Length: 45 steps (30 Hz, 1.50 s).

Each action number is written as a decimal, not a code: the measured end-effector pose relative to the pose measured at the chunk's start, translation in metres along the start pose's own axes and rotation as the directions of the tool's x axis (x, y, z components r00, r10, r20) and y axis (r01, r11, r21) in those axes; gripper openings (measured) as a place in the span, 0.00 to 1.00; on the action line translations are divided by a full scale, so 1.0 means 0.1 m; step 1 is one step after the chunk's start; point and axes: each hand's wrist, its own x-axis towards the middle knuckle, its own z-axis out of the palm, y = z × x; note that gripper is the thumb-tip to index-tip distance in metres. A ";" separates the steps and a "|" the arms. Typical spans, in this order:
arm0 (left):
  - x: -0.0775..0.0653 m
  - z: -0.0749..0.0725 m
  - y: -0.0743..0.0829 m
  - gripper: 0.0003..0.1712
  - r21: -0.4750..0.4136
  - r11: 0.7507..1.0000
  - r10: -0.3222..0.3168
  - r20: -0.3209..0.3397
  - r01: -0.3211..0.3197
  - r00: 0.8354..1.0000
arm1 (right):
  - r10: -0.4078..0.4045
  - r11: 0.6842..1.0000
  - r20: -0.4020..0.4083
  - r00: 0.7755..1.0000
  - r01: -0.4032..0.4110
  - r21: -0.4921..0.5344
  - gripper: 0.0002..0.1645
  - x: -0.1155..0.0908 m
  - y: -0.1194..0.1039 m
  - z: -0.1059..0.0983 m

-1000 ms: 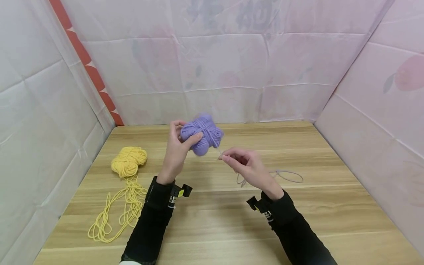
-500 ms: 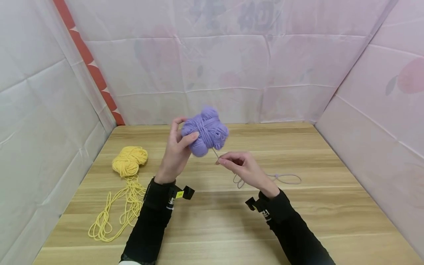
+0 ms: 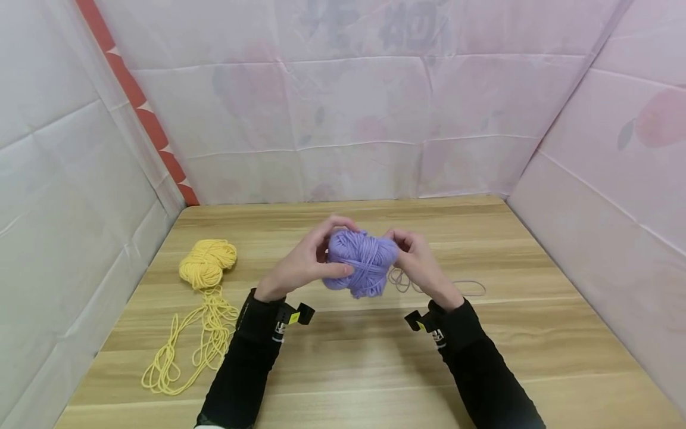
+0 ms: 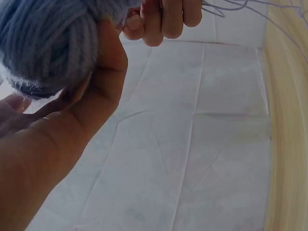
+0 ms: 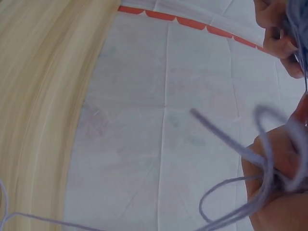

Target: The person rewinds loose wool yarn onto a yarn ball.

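In the head view my left hand [image 3: 302, 265] grips a purple ball of yarn [image 3: 367, 259] above the table, thumb across its near side and fingers over its top. Wraps of the same yarn cross the ball's middle. My right hand [image 3: 426, 268] is at the ball's right side, its fingertips partly hidden behind it. The right wrist view shows a taut strand running from the ball down to my right hand [image 5: 274, 207], which pinches it. Loose loops of purple yarn [image 5: 231, 142] come out of that same hand, with one cut end sticking out.
A yellow ball of yarn [image 3: 208, 262] lies on the left of the wooden table [image 3: 343, 381], its loose yellow strands [image 3: 214, 322] spread toward the front. Slack purple yarn trails on the table behind my right hand. Pale printed sheets [image 3: 354, 119] enclose the back and sides.
My left hand has turned the purple ball and brought it lower and to the right. My right hand has moved up and right, from below the ball to its right side.
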 end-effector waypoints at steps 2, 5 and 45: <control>-0.01 -0.01 -0.01 0.34 0.040 0.999 0.001 0.013 -0.002 1.000 | 0.035 0.998 -0.014 0.999 -0.034 0.048 0.08 0.01 -0.01 0.00; 0.00 -0.03 -0.03 0.32 0.101 0.995 0.002 0.029 -0.005 1.000 | 0.062 0.992 -0.044 0.997 -0.057 0.109 0.11 0.01 -0.04 0.00; 0.06 -0.03 -0.04 0.24 -0.478 0.853 0.020 -0.372 -0.210 0.928 | 0.023 0.998 0.233 0.972 -0.008 -0.065 0.11 0.02 0.07 0.08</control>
